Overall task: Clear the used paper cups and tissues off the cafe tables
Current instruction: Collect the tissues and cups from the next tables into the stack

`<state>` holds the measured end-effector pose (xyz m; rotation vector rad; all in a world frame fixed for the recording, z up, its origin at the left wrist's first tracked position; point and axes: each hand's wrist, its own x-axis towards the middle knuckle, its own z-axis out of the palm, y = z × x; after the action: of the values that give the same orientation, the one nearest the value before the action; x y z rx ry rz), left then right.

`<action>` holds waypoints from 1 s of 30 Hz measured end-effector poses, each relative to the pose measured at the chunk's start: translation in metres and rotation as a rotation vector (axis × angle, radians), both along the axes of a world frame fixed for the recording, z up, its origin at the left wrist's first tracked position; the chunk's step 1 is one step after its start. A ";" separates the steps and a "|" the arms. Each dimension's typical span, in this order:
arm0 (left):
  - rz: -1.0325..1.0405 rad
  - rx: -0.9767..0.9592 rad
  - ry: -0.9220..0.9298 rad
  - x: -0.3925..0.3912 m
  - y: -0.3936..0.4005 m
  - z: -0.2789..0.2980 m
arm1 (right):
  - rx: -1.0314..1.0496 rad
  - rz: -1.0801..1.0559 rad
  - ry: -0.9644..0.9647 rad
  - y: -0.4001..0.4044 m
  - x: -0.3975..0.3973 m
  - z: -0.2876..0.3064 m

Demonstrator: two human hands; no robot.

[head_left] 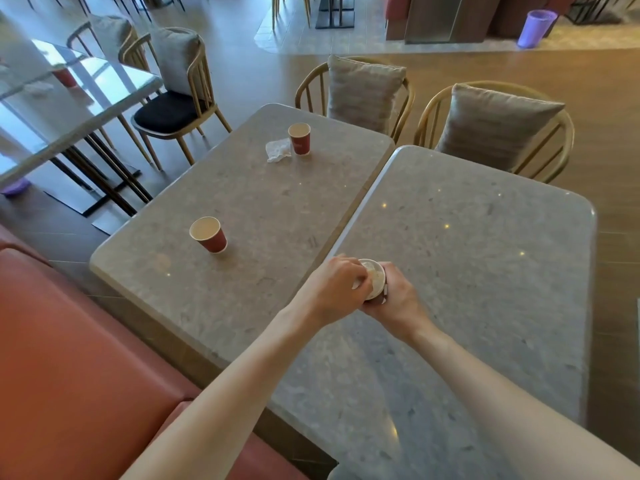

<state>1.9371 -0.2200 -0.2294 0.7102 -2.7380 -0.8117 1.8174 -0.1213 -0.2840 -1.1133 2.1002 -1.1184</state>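
The right hand (398,299) had its grip wrapped round a paper cup (374,280), which stood at the near left edge of the right-hand table (485,271), just beside the seam between the two tables; the left hand (332,289) came over the cup's rim with its fingers pinched on something pale, probably a tissue being pushed in, though too little showed to be sure.

Taking that held cup as the landmark: a second cup (209,234) stood well apart to its left on the left-hand table (277,209); a third cup (299,138) stood far beyond it, with a crumpled tissue (278,150) just beside that cup; further off to the far left another table (69,109) carried what looked like a cup and tissue, too blurred to confirm; a purple bin (536,27) stood far beyond, to the right.

The risks, as I judged them: pressing down while the cup sat so near the seam could tip it or crush its wall; any dregs would spill on the table; a loosely stuffed tissue could spring out when carried; reaching left across the table with both hands busy might knock the second cup.
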 end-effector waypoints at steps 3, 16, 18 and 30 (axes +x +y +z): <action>-0.024 -0.016 -0.108 -0.005 0.011 0.006 | -0.018 0.017 0.009 0.011 0.000 0.005; 0.003 -0.118 -0.482 -0.018 0.063 0.001 | -0.099 0.133 -0.040 0.036 -0.005 0.010; -0.004 -0.096 -0.515 -0.017 0.068 0.005 | -0.088 0.140 -0.027 0.040 -0.005 0.007; 0.030 -0.190 -0.538 0.018 0.068 0.019 | -0.103 0.137 -0.002 0.037 -0.002 -0.003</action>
<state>1.9549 -0.1524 -0.2106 1.0502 -3.2007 -0.3801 1.8150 -0.0843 -0.2870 -1.2824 1.9514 -1.1725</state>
